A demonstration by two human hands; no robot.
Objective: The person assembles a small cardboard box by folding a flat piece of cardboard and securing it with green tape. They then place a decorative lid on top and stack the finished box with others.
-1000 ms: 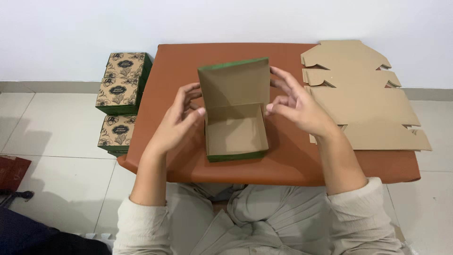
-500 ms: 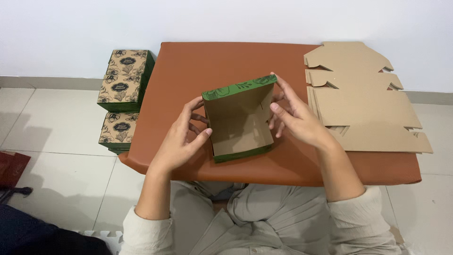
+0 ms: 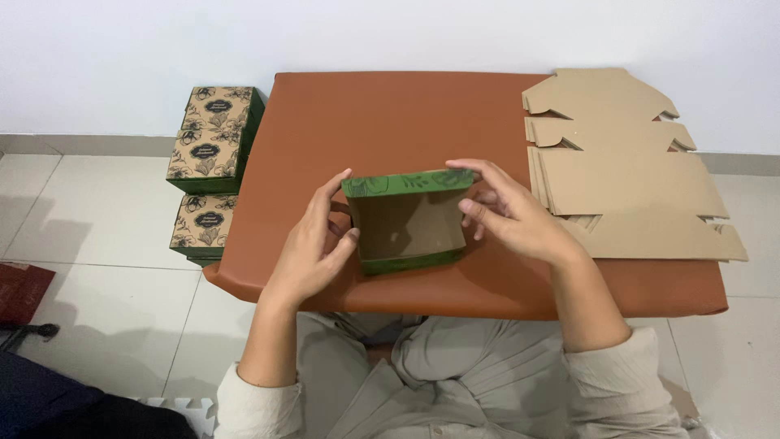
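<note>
Nearest the camera sit the person's lap and pale sleeves, and from them both forearms reach onto the table (image 3: pixel 422 114), a rust-brown padded top. The left hand (image 3: pixel 313 248) closes its grip on the left wall of a small green box (image 3: pixel 406 221), thumb inside the rim and fingers outside. The right hand (image 3: pixel 508 215) grips the right wall, fingertips curled over the far top edge. The box rests on the table near its front edge, between the hands, open side up (its plain brown inside shows, with a patterned green band along the far rim). Judging by its shape, the walls and floor already stand formed; no closed lid is seen, so that part looks left to do. Further right lies a stack of flat box blanks (image 3: pixel 626 175), unfolded and overhanging the table's edge. Beyond the left edge, on the tiled floor (image 3: pixel 89 219), two finished boxes (image 3: pixel 213 138) with floral tops sit against the wall.
</note>
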